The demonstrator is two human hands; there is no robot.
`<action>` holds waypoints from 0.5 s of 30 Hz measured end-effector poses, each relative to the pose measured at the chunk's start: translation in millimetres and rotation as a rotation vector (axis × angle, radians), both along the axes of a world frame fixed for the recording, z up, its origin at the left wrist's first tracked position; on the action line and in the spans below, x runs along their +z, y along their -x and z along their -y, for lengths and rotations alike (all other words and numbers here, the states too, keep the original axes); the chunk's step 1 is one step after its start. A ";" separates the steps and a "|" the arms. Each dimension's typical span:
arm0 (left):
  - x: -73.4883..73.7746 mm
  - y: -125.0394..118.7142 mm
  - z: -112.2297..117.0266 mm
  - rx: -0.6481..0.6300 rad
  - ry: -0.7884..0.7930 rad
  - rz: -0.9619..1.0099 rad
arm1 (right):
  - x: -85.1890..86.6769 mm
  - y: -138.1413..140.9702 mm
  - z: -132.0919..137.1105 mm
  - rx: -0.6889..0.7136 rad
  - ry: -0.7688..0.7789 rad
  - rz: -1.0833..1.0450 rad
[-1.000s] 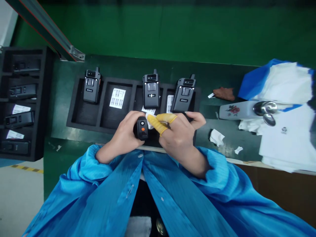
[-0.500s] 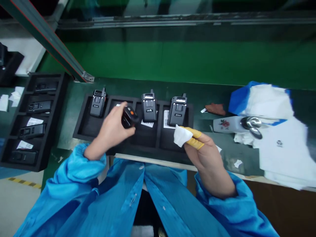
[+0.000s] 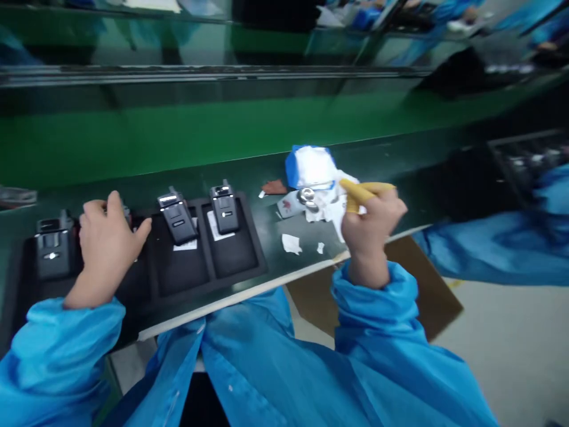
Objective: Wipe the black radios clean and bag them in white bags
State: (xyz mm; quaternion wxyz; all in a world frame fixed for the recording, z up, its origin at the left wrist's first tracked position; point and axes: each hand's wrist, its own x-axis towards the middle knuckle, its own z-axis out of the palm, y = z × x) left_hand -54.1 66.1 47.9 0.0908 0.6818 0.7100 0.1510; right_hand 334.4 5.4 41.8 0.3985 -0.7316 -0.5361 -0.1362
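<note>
My left hand reaches into the second compartment of a black foam tray, fingers curled over a black radio that is almost wholly hidden. Three more black radios stand in the tray: one at the left and two to the right of my hand, with white labels under them. My right hand, with yellow finger cots on two fingers, is raised over the bench to the right of the tray, pinching a white wipe.
A pile of white and blue cloths, a white bottle with a red flower and paper scraps lie right of the tray. Another person's blue sleeve is at right, near a second black tray. Brown cardboard hangs below the bench edge.
The view has swung right. My left hand carried the radio from in front of me into the tray. My right hand moved away to the right with the wipe.
</note>
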 end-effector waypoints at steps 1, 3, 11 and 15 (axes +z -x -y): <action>-1.7 -10.4 0.9 -0.037 0.003 0.049 | -5.3 -7.9 -3.8 -0.034 0.075 0.079; -6.3 -33.4 1.3 -0.082 0.054 0.099 | -16.5 -14.5 -11.0 -0.033 0.204 0.184; -19.2 -74.2 -8.5 -0.021 0.107 -0.039 | -31.6 -18.9 -19.5 0.179 0.388 0.254; -24.6 -61.0 -14.3 0.037 0.109 0.067 | -33.7 -27.2 -19.5 0.188 0.360 0.233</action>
